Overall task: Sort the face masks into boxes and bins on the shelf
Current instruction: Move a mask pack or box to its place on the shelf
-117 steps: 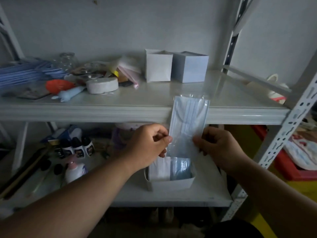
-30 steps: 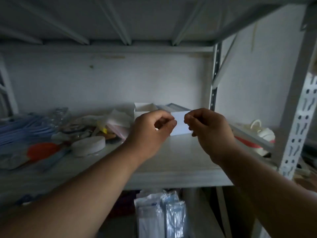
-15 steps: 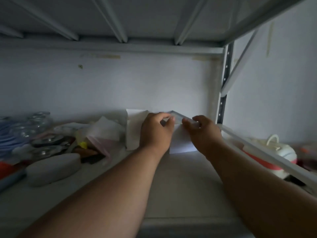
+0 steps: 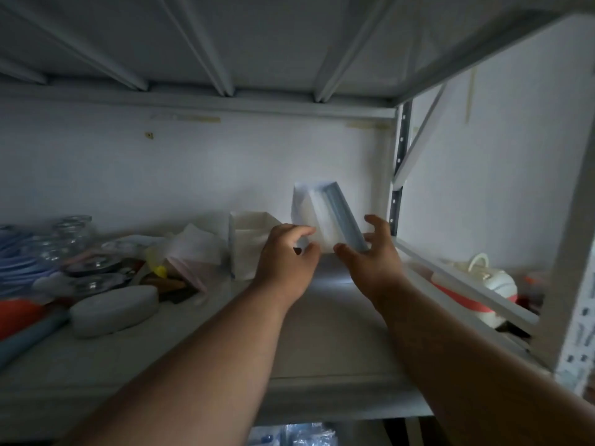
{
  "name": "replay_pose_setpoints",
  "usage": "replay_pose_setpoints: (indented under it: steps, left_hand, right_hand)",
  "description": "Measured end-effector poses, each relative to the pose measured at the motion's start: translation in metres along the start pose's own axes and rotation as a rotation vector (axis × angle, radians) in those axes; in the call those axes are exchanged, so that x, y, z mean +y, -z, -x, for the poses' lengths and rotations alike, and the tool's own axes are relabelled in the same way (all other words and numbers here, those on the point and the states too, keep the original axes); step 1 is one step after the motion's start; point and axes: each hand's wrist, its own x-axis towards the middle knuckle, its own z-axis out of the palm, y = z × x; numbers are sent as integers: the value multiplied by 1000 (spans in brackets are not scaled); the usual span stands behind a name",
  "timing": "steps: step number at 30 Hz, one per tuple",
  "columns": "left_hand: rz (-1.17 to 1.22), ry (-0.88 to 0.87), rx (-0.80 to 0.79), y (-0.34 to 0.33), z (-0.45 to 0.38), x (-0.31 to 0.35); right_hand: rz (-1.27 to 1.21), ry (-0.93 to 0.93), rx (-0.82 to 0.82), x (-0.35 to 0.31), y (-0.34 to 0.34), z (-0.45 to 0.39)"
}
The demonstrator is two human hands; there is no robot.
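Step in hand, by judgement: taking a box off the shelf to receive masks. Box tilted, lifted at the back right of the shelf, just right of a second white box standing upright. Long axis running from lower right to upper left; mouth apparently turned up and toward the back wall, blur leaving this unsure. Left hand curled at the box's lower left corner, thumb and fingers seemingly pinching it. Right hand spread, fingers cupping the lower right edge. Next move likely calling for a firmer two-handed hold and levelling. More wrapped masks dimly visible below.
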Motion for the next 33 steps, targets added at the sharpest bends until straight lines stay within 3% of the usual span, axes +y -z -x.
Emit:
replay_pose_setpoints:
  steps: [10, 19, 28, 33]
  left_hand:
    - [35, 80, -163, 17, 17, 10]
    - [-35, -11, -103, 19, 16, 7]
    - [-141, 91, -132, 21, 12, 1]
    - [-71, 117, -145, 19, 10, -1]
  right_hand:
    - [-111, -70, -141, 7, 5, 4]
    - [-124, 24, -201, 11, 5, 0]
    - [-96, 80, -196, 20, 1, -4]
    - [-77, 55, -231, 15, 1, -2]
